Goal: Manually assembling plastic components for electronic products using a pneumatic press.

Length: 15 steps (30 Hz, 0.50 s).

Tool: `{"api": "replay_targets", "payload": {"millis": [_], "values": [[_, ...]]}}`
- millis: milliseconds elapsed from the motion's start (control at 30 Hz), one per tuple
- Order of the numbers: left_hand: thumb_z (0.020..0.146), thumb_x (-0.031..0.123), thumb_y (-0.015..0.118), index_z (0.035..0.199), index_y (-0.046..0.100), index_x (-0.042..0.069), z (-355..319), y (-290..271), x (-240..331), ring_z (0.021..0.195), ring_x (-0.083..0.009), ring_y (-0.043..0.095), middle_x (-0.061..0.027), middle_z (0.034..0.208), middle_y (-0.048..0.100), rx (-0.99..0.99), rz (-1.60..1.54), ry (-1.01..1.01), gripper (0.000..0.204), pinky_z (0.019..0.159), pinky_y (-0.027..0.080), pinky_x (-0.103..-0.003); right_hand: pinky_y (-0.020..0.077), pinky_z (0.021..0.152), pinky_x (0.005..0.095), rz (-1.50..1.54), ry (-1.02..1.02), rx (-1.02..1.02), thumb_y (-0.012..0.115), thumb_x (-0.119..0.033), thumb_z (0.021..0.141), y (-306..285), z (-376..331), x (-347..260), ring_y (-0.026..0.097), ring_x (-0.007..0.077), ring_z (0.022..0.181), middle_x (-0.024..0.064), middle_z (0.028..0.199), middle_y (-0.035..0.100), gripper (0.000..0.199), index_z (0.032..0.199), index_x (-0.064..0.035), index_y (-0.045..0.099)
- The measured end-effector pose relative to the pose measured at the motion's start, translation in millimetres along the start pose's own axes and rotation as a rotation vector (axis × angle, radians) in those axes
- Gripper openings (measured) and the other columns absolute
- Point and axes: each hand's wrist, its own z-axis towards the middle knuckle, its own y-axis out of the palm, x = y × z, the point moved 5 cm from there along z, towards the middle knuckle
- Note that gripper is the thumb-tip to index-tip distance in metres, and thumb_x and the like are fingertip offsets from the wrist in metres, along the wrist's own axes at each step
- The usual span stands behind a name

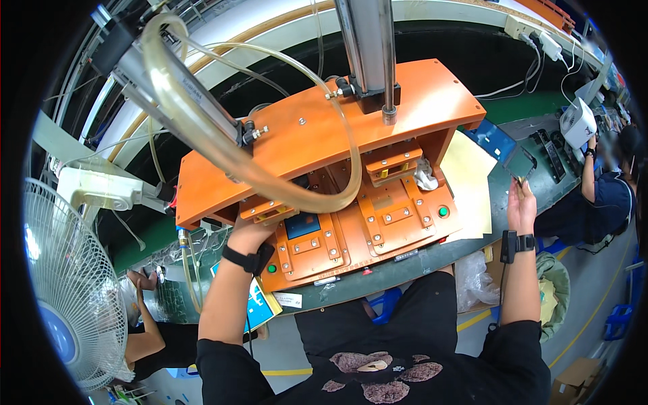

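Observation:
An orange two-station press (432, 94) stands on the bench in front of me. My left hand (253, 233) reaches under its left pressing block, and its fingers are hidden there. Beside that hand a dark blue panel (303, 226) lies in the left fixture. The right fixture (393, 214) shows bare orange plates and screws. Out to the right, my right hand (521, 202) is raised with its fingers pinched together at the lower edge of a thin, dark-framed panel (520, 164). A blue sheet-like face (494, 140) shows at that panel's left.
Clear hoses (270, 189) loop over the press from its cylinders. Yellow paper (469, 182) lies to its right. A large fan (71, 290) stands at left, a small white fan (578, 125) at far right. Co-workers sit at both sides. A green bin (555, 293) stands below right.

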Motion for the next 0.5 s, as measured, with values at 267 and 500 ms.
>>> {"api": "replay_targets", "payload": {"millis": [267,500], "values": [[0.093,0.024,0.06,0.123,0.059,0.008,3.1,22.8,-26.3,0.111,-0.0298,0.059,-0.0139,0.118,0.062,0.277,-0.523,-0.088,0.033,0.094,0.048,-0.042,0.0512,0.1,0.0313,-0.023,0.205,-0.094,0.046,-0.009,0.102,42.1,103.6,80.9,0.061,0.026,0.104,0.0177,0.113,0.059,0.021,0.114,0.0076,0.051],[0.097,0.025,0.059,0.123,0.056,0.005,-18.4,8.1,-20.7,0.107,-0.0199,0.06,-0.0127,0.115,0.062,0.212,-0.155,-0.031,0.033,0.088,0.052,-0.036,0.0567,0.09,0.0318,-0.363,0.286,-0.125,0.047,-0.011,0.101,176.1,96.3,169.1,0.066,0.0269,0.099,0.0195,0.111,0.062,0.023,0.11,0.0077,0.057]]}}
